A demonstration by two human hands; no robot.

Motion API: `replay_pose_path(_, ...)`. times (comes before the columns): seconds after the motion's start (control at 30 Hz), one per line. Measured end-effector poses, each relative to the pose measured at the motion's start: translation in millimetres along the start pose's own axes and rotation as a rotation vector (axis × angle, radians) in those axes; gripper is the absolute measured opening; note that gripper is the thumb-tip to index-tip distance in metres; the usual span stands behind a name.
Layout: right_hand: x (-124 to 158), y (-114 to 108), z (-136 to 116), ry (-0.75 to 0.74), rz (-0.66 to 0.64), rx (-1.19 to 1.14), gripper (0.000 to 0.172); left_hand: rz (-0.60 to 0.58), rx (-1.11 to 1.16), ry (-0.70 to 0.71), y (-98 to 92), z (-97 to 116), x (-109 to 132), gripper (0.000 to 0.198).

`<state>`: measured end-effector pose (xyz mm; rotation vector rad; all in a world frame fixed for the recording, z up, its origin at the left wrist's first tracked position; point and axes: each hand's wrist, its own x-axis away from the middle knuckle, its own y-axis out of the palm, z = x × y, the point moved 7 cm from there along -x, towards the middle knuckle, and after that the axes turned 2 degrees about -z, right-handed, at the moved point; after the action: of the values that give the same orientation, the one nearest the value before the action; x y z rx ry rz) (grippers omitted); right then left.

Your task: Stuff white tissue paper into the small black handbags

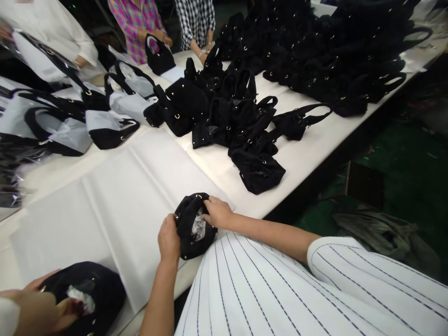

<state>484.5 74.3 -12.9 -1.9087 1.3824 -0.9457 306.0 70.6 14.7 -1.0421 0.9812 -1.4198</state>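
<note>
- The left hand [170, 237] is just left of the frame's centre, below mid-height, fingers bent inward in a grip.
- Its bare forearm [160, 291] rises steeply from the bottom edge.
- The right hand [220, 213] is near the centre, fingers pointing left, thumb apart below them.
- The right arm [275, 235] slants down to the lower right.

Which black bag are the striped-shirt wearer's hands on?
The black bag before the striped shirt, its opening showing crumpled pale filling, between left hand and right hand. The similarly filled lower-left bag has a co-worker's hand at its opening.
</note>
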Motion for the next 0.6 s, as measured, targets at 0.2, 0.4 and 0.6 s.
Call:
replay_pose_path(0.2,23,24,24,0.211,-0.179,-0.007,0.083,-0.025,0.262,-0.107,-13.7,13,17,0.011)
replay_pose_path(0.4,16,-16,17,0.084,0.097,-0.198,0.053,0.129,0.697,-0.243,-45.3,12,46,0.026)
replay_pose_path(0.6,-4,-37,5,0.087,0.144,-0.097,0.061,0.049,0.341,-0.054,-8.9,44,50,0.012)
